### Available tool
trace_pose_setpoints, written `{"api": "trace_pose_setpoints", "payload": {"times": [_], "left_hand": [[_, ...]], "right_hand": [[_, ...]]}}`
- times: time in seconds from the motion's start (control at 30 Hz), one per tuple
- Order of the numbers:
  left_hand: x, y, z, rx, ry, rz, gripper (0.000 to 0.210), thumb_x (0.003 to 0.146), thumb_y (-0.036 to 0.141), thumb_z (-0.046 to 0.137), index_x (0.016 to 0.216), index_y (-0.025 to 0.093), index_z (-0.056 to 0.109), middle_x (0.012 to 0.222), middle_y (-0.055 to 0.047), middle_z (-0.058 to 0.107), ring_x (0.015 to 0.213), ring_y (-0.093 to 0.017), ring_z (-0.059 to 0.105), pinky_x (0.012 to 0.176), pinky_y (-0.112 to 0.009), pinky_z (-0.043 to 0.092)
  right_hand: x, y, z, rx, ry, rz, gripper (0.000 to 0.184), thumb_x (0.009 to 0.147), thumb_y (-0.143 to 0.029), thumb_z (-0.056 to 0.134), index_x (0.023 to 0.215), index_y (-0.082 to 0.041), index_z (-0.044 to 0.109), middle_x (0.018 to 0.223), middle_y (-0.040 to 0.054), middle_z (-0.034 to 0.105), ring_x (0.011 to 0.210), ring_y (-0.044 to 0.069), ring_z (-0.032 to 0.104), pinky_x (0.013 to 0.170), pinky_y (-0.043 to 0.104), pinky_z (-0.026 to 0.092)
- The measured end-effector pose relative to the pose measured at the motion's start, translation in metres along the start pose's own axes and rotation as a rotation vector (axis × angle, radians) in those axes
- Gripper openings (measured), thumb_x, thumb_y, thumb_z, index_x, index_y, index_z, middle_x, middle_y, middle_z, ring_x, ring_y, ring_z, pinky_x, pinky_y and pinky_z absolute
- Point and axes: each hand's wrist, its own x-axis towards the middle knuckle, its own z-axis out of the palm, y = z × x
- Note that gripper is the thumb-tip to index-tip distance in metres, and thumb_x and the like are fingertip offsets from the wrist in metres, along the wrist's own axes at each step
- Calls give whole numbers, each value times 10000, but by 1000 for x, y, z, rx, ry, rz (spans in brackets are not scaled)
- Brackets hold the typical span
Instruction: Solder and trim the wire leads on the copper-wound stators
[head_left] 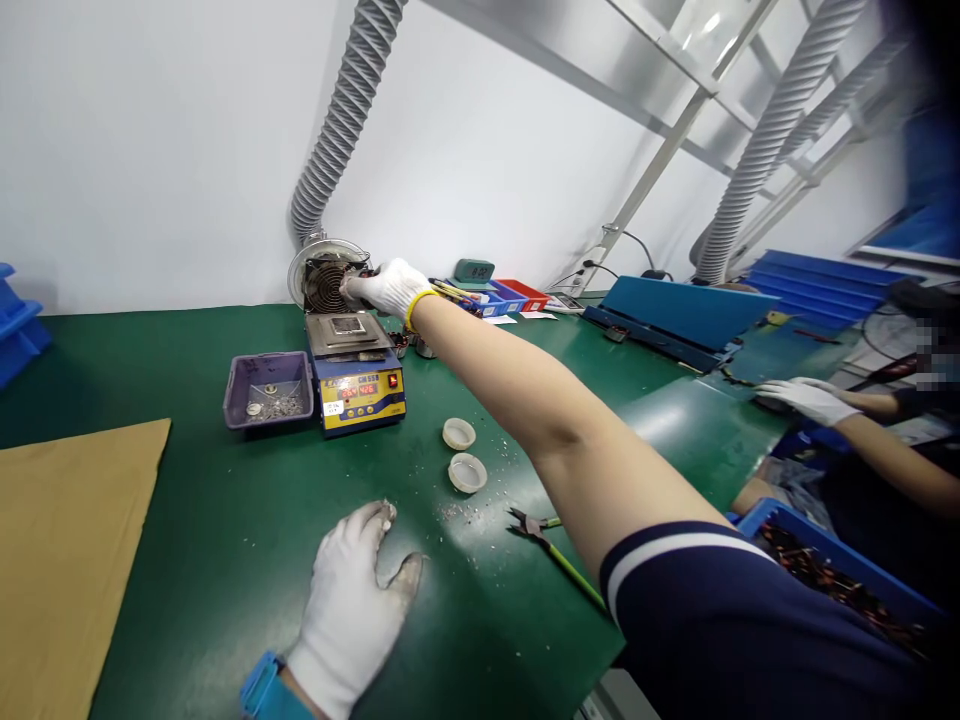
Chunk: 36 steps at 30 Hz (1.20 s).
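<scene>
My right hand (391, 288), in a white glove with a yellow cuff, is stretched out to the back of the bench. Its fingers are closed at the right edge of a dark fan with a round grille (324, 287); a small dark thing shows at the fingers, too hidden to name. Below stands a blue and yellow heating unit (361, 400) with red digits and a metal top plate (347, 333). My left hand (351, 600), gloved in white with soiled fingertips, is over the green bench, thumb and fingers apart, holding nothing. Two small round white dishes (459, 433) lie between the hands.
Left of the unit sits a purple bin (232, 392) with metal scraps. Green-handled cutters (536, 528) lie near small debris. A brown sheet (67, 540) covers the left. A grey duct (349, 110) hangs behind. At right, a co-worker's gloved hands (806, 400) are near a blue crate (761, 515).
</scene>
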Motion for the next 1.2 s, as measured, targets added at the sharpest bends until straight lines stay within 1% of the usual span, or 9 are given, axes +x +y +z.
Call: {"api": "trace_pose_setpoints", "payload": {"times": [0.13,0.23,0.33,0.47,0.77,0.87,1.0,1.1,1.2], "left_hand": [[1,-3,0,-94,14,-48,485,722,336,611,1150,109,608,1181,-187,652,1104,-371,601,970,-618,446],[-5,1,-1,-244,4,-84,638,796,378,565,1348,98,410,1311,-209,563,1126,-301,608,972,-505,495],[-16,17,-4,-621,-80,-154,733,846,391,551,1447,157,203,1412,-191,468,1133,-245,610,928,-387,538],[-30,42,-6,-825,-127,-269,713,764,383,654,1367,171,338,1357,-150,538,1236,-278,535,1002,-367,488],[-37,39,4,-780,-26,-396,715,683,329,702,1287,129,376,1340,-180,552,1213,-262,560,1053,-397,445],[-36,37,1,-706,-26,-390,718,659,325,709,1278,131,401,1325,-174,565,1210,-266,562,1060,-418,436],[-31,42,-5,-543,-22,-427,668,601,349,701,1197,140,484,1212,-151,640,1126,-294,615,1024,-465,462],[-27,48,-6,-506,-60,-430,583,571,326,684,1114,169,540,1113,-108,687,1057,-297,648,962,-457,511],[-27,51,-5,-420,-110,-422,545,564,296,661,1088,176,572,1093,-105,695,1046,-308,652,937,-460,523]], "right_hand": [[-63,7,-12,375,-29,-12,378,738,-465,667,951,-155,626,783,54,645,726,175,619,651,286,511],[-147,21,-3,669,-69,20,502,651,-365,747,1080,-195,549,957,49,657,839,188,638,705,303,538],[-237,31,18,970,-176,120,597,614,-264,738,1138,-217,456,1029,55,649,932,210,649,807,354,550],[-309,38,46,999,-165,281,667,547,-192,766,1115,-252,420,1122,76,622,1060,241,625,955,398,511],[-336,39,55,495,21,144,486,662,-301,680,1101,-250,477,1117,69,632,1022,238,634,940,393,511],[-339,44,45,441,-51,101,457,708,-293,625,1137,-231,481,1104,67,636,976,217,647,883,369,534],[-335,61,17,389,-241,-71,585,658,-190,649,1219,-225,486,1279,89,552,1180,231,549,1009,376,467],[-327,72,-2,522,-394,58,484,715,-162,588,1192,-199,520,1184,88,613,1069,205,621,930,360,524],[-321,76,-8,552,-403,182,357,782,-209,577,1135,-158,579,1019,81,677,905,190,672,807,339,565]]}}
